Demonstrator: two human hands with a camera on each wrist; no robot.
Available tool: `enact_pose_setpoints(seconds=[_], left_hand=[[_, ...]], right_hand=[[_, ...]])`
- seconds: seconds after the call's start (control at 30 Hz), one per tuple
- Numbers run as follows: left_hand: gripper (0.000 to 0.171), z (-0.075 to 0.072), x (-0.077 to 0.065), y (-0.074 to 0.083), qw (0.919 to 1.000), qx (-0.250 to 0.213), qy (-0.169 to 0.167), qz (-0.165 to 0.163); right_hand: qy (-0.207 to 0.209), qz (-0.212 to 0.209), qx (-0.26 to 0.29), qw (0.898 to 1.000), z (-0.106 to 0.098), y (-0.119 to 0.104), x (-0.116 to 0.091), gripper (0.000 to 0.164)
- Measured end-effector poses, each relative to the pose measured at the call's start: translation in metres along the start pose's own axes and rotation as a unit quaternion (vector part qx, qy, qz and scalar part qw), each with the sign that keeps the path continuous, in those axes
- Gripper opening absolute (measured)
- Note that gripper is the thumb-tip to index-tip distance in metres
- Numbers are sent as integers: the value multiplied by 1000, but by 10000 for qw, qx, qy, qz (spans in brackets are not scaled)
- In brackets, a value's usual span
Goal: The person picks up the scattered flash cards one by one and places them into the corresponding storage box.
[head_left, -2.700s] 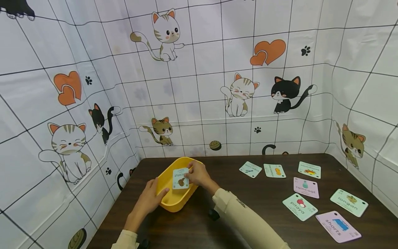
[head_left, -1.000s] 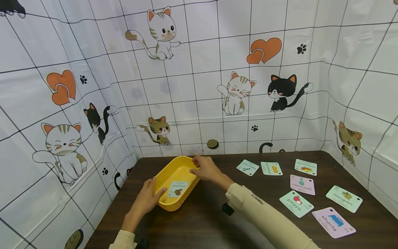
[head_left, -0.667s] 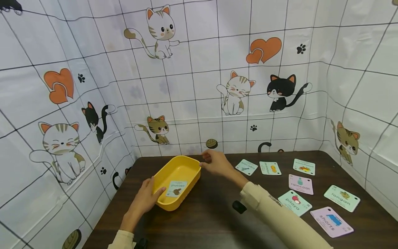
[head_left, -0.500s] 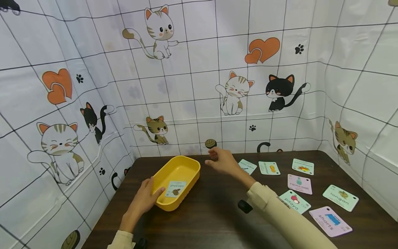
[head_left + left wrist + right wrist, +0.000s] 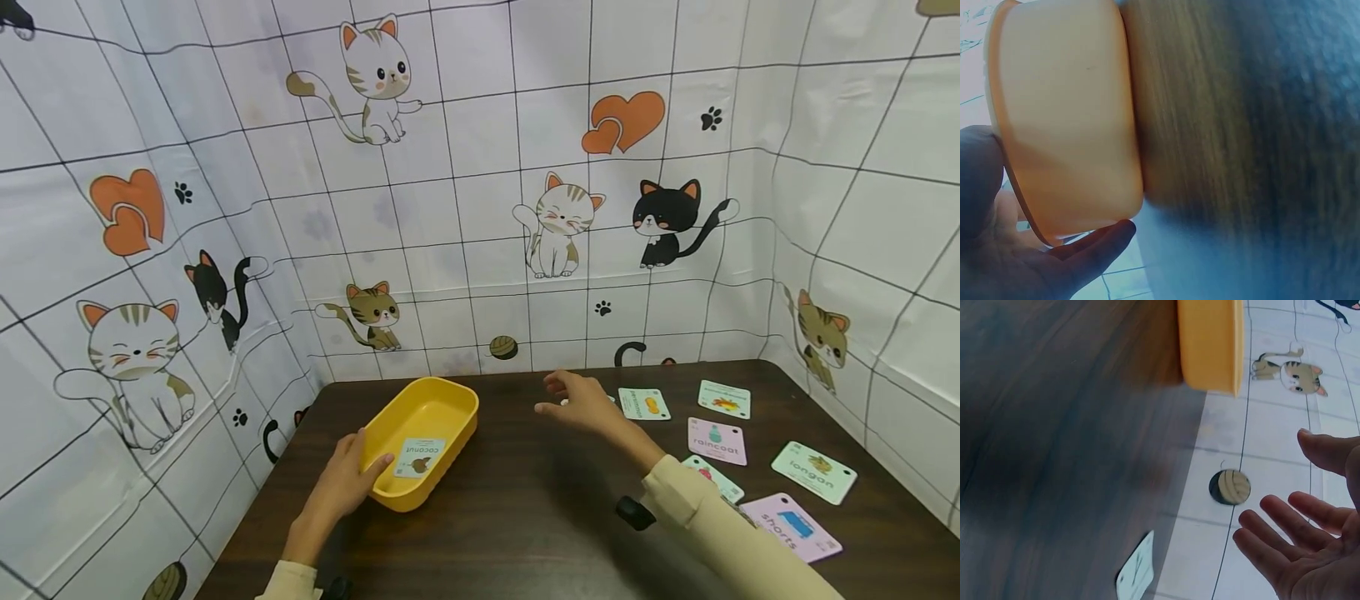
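A yellow plastic tray (image 5: 402, 498) stands on the left of the table, with a coconut picture card (image 5: 418, 457) lying inside. My left hand (image 5: 341, 479) holds the tray's near left side, thumb over the rim; the left wrist view has its fingers around the tray wall (image 5: 1066, 112). To the right of the tray, my right hand (image 5: 588, 404) hovers over the table holding nothing. In the right wrist view the fingers of this hand (image 5: 1322, 550) are spread and loosely bent. Close below it is a pale green card (image 5: 1136, 572), mostly hidden in the head view.
Several cards lie on the right: a green card with a yellow fruit (image 5: 645, 404), raincoat (image 5: 717, 441), longan (image 5: 813, 472), shorts (image 5: 795, 525) and another green card (image 5: 724, 399). My right sleeve partly covers the pitaya card (image 5: 712, 477). A cat-print curtain (image 5: 465, 208) borders the table.
The right hand lowered the coconut card into the tray and let it go. Then it moved right, away from the tray, over the nearest green card. The left hand stays on the tray.
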State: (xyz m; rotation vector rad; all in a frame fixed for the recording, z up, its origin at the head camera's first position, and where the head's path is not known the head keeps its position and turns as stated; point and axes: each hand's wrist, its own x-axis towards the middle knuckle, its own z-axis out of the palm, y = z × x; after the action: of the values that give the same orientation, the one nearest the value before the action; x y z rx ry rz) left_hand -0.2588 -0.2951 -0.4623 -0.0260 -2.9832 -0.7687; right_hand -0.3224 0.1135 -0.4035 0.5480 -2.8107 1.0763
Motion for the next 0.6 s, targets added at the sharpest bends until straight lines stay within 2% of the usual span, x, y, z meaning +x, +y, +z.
enact_pose_setpoints(seconds=[0.17, 0.43, 0.6], left_hand=[[90, 1, 0, 1, 10000, 43, 9, -41], [91, 2, 0, -1, 10000, 33, -31, -37], [92, 2, 1, -1, 10000, 43, -26, -18]], right_hand=[[-49, 105, -121, 9999, -11, 16, -9, 56], [86, -37, -254, 9996, -29, 38, -28, 56], [72, 83, -398, 9991, -38, 51, -40, 57]])
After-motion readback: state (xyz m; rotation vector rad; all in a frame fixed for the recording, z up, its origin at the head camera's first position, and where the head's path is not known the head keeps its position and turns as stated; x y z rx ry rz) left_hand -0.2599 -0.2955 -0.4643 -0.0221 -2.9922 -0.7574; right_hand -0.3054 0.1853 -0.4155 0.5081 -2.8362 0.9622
